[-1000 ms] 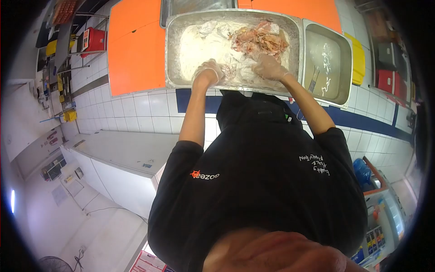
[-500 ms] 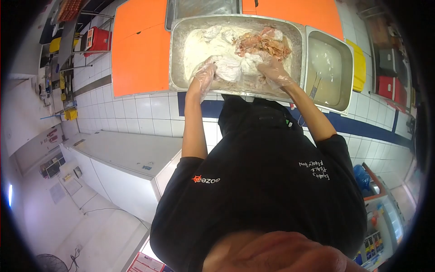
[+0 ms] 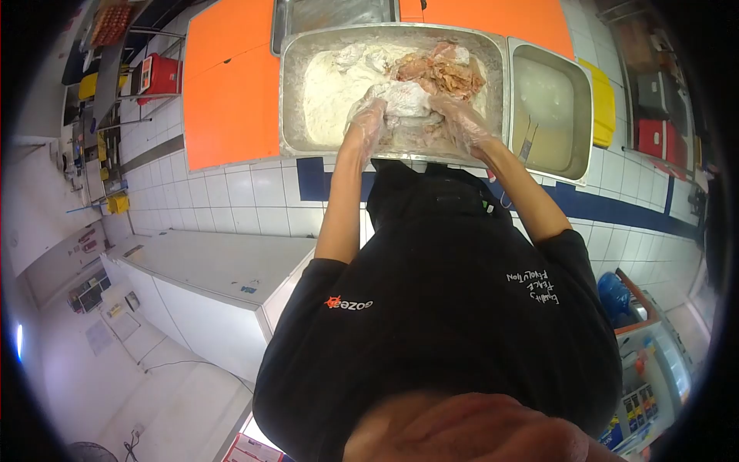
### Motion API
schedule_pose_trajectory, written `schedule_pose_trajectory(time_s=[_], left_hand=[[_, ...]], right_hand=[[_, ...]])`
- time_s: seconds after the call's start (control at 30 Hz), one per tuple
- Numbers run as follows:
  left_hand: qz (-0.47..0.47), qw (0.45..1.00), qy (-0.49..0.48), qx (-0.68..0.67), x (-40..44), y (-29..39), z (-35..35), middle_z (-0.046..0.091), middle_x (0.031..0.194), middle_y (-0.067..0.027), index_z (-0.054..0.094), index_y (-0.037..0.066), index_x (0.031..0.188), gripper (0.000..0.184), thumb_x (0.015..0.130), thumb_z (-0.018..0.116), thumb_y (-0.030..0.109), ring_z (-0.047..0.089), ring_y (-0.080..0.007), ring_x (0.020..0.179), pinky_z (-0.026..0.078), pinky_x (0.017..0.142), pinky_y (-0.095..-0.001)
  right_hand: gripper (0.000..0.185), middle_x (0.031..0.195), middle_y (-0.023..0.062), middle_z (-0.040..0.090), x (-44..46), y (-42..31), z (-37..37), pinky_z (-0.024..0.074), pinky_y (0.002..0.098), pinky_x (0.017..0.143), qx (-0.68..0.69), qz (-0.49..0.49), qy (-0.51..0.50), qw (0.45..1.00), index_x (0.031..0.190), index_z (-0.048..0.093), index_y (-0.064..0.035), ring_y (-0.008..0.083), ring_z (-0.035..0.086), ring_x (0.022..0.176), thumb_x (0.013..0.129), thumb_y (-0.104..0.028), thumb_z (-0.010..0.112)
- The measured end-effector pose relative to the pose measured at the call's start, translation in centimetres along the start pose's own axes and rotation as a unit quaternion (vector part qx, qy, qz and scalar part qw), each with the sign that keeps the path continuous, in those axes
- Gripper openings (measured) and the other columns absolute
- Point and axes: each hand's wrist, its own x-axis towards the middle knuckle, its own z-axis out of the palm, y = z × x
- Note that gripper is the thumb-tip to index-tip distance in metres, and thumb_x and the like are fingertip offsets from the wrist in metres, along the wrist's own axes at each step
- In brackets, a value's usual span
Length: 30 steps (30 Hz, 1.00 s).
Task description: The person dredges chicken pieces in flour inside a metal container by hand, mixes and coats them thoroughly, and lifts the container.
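Observation:
A large metal pan [image 3: 287,115] holds a bed of white flour [image 3: 327,88] and a heap of uncoated reddish-brown meat pieces [image 3: 450,73]. Between my hands is a flour-coated piece of meat [image 3: 406,100], pale all over. My left hand [image 3: 367,123], in a clear plastic glove, grips its left end. At the right end, my right hand [image 3: 462,125], gloved the same way, closes on it just below the uncoated heap. Other floury pieces [image 3: 369,58] lie near the pan's far side. My fingertips are partly hidden by flour and glove folds.
To the right stands a second metal pan [image 3: 589,115] of cloudy liquid, with a wire-ended utensil [image 3: 527,142] leaning in it. An orange tabletop [image 3: 231,92] supports the pans. Another metal tray [image 3: 339,14] sits behind. A yellow object [image 3: 603,108] is at the far right.
My hands have come closer together, the left moving right. The separate floury lumps at my two hands now appear as one coated mass between them.

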Motion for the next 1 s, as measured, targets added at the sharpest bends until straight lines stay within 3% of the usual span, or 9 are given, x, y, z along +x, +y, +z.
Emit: schedule_pose_trajectory(time_s=[0.27, 0.37, 0.43, 0.5, 0.57, 0.63, 0.73, 0.87, 1.0], left_hand=[[-0.002, 0.994, -0.018, 0.103, -1.5, 1.9, -0.8, 0.069, 0.12, -0.0131, 0.071, 0.003, 0.118, 0.042, 0.095, 0.066, 0.038, 0.062, -0.0231, 0.113, 0.046, 0.1, -0.0372], [0.03, 0.973, 0.006, 0.227, 4.2, -1.3, -3.9, 0.07, 0.123, -0.0166, 0.07, 0.004, 0.122, 0.044, 0.094, 0.066, 0.037, 0.063, -0.026, 0.117, 0.048, 0.1, -0.0395], [0.025, 0.933, 0.03, 0.357, 6.7, -3.9, -5.6, 0.07, 0.127, -0.0201, 0.068, 0.004, 0.127, 0.048, 0.094, 0.066, 0.038, 0.064, -0.0288, 0.12, 0.049, 0.101, -0.0408], [0.103, 0.761, -0.014, 0.641, 6.4, -5.4, -5.4, 0.069, 0.122, -0.0288, 0.055, 0.001, 0.142, 0.059, 0.092, 0.065, 0.032, 0.068, -0.0419, 0.112, 0.054, 0.096, -0.0471], [0.094, 0.753, -0.018, 0.651, 4.6, -3.9, -3.8, 0.069, 0.124, -0.0265, 0.064, 0.006, 0.135, 0.056, 0.09, 0.066, 0.037, 0.069, -0.0436, 0.108, 0.053, 0.099, -0.049], [0.037, 0.743, -0.031, 0.667, 5.7, -4.6, -4.6, 0.073, 0.109, -0.026, 0.075, 0.003, 0.108, 0.053, 0.087, 0.064, 0.051, 0.069, -0.0448, 0.104, 0.054, 0.089, -0.0491], [0.079, 0.717, -0.101, 0.685, 5.4, -4.2, -4.3, 0.07, 0.111, -0.0309, 0.075, 0.0, 0.107, 0.055, 0.092, 0.055, 0.049, 0.07, -0.0451, 0.103, 0.053, 0.093, -0.0515], [0.078, 0.694, -0.14, 0.702, 6.7, -4.4, -3.6, 0.071, 0.107, -0.0297, 0.075, 0.002, 0.107, 0.05, 0.09, 0.055, 0.045, 0.07, -0.0457, 0.1, 0.053, 0.089, -0.0518], [0.036, 0.77, -0.136, 0.623, 5.2, -3.5, -3.4, 0.072, 0.11, -0.0287, 0.073, -0.001, 0.111, 0.048, 0.086, 0.058, 0.038, 0.07, -0.0448, 0.105, 0.052, 0.093, -0.0511]], right_hand=[[0.043, 0.104, 0.0089, 0.066, 0.5, 0.5, -3.0, 0.0463, 0.0336, 0.08, -0.422, -0.127, 0.097, 0.892, 0.109, 0.066, 0.0011, 0.0166, 0.061, 0.096, 0.105, -0.04, 0.052], [0.046, 0.092, 0.0098, 0.066, 1.3, 0.0, -6.4, 0.0474, 0.0351, 0.074, -0.659, -0.358, 0.031, 0.661, 0.103, 0.064, 0.0009, 0.0158, 0.061, 0.084, 0.106, -0.041, 0.046], [0.044, 0.082, 0.0088, 0.065, -2.5, -3.2, -5.4, 0.0476, 0.0361, 0.071, -0.365, -0.219, 0.085, 0.901, 0.098, 0.062, 0.0009, 0.016, 0.061, 0.074, 0.104, -0.039, 0.046], [0.044, 0.08, 0.0084, 0.065, -4.5, -5.6, -6.4, 0.0477, 0.0365, 0.07, -0.332, -0.216, 0.145, 0.907, 0.099, 0.063, 0.0009, 0.0163, 0.061, 0.072, 0.104, -0.039, 0.046], [0.044, 0.078, 0.0079, 0.065, -6.1, -7.1, -9.5, 0.0478, 0.0369, 0.069, -0.298, -0.212, 0.203, 0.909, 0.1, 0.063, 0.0009, 0.0166, 0.061, 0.07, 0.104, -0.04, 0.045], [0.047, 0.078, 0.0081, 0.066, -6.5, -8.6, -14.1, 0.0478, 0.0364, 0.067, -0.398, -0.271, 0.253, 0.839, 0.094, 0.066, -0.001, 0.0164, 0.061, 0.069, 0.103, -0.043, 0.046], [0.055, 0.076, 0.0121, 0.067, -6.9, -10.7, -18.4, 0.0489, 0.0403, 0.067, -0.522, -0.15, 0.352, 0.763, 0.087, 0.067, 0.0001, 0.0203, 0.062, 0.071, 0.102, -0.047, 0.045], [0.052, 0.089, 0.028, 0.071, -2.4, -8.1, -28.5, 0.0522, 0.0535, 0.081, -0.65, -0.233, 0.4, 0.603, 0.093, 0.072, 0.004, 0.0457, 0.069, 0.087, 0.097, -0.043, 0.05], [0.048, 0.1, 0.0302, 0.071, -1.0, -6.9, -27.8, 0.0529, 0.0528, 0.088, -0.631, -0.173, 0.434, 0.619, 0.096, 0.075, 0.0024, 0.0495, 0.067, 0.098, 0.095, -0.04, 0.053]])
